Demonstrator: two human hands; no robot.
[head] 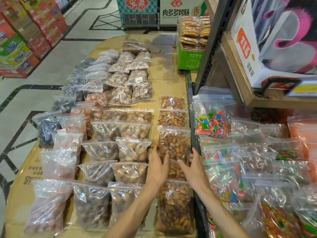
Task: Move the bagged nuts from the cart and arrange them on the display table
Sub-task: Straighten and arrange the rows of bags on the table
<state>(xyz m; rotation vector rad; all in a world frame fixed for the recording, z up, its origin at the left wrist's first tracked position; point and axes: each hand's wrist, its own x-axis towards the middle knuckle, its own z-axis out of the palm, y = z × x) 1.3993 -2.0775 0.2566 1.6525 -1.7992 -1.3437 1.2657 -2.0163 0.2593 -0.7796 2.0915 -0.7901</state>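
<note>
Several clear zip bags of nuts lie in rows on the cardboard-covered display table (169, 78). The rightmost column holds orange-brown nut bags: one far (172, 101), one behind it (172, 117), a larger one (173, 142), a partly hidden one (176, 170) under my hands, and a big near one (174, 206). My left hand (158, 166) and my right hand (193, 166) rest on either side of the partly hidden bag, fingers spread, touching its edges and the larger bag's lower end. No cart is in view.
Bags of colourful candy (211, 123) fill a lower shelf on the right, behind a black metal rail (194, 148). A green box (188, 56) with stacked packaged biscuits stands at the table's far right. Wooden shelving rises at right; stacked cartons line the left aisle.
</note>
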